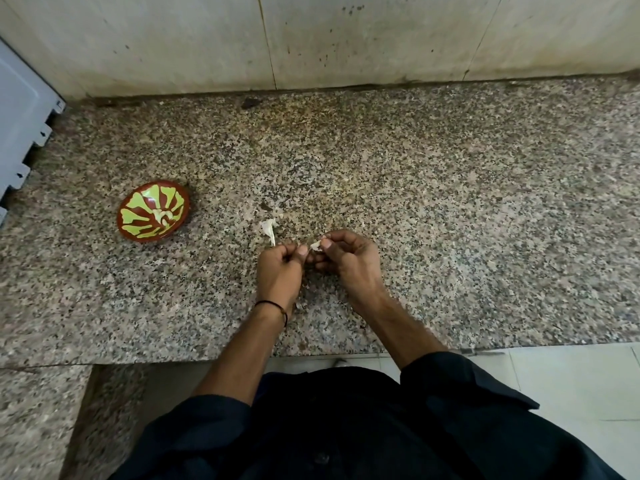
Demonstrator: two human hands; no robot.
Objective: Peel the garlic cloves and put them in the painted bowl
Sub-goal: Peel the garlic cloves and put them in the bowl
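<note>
Both my hands meet in the middle of the frame, a little below centre, over the speckled granite desk [450, 202]. My right hand [346, 259] has its fingers curled in, and its thumb and fingertips pinch a small pale garlic clove [316, 245], which sits at the top of the gap between the two hands. My left hand [280, 268] is clenched too, knuckles pointing up the frame, with its thumb lifted so that the nail lies just beside the clove. I cannot tell whether that hand has any grip on the clove or only steadies it from below, since the fingers of both hands overlap there.

A thin white scrap of garlic skin [269, 228] is just above my left knuckles. Its lower end runs down close to them, and whether it rests on the desk or touches my hand is unclear.

The painted bowl [138, 221] stands on the desk at centre left of the frame, well apart from my hands. It is red-brown with green leaf shapes inside, and a few pale pieces [162, 216] lie near its middle.

A dark thread band [273, 306] circles my left wrist. A stained pale wall [346, 39] runs along the top of the frame, and the corner of a grey appliance [24, 116] shows at the upper left.
</note>
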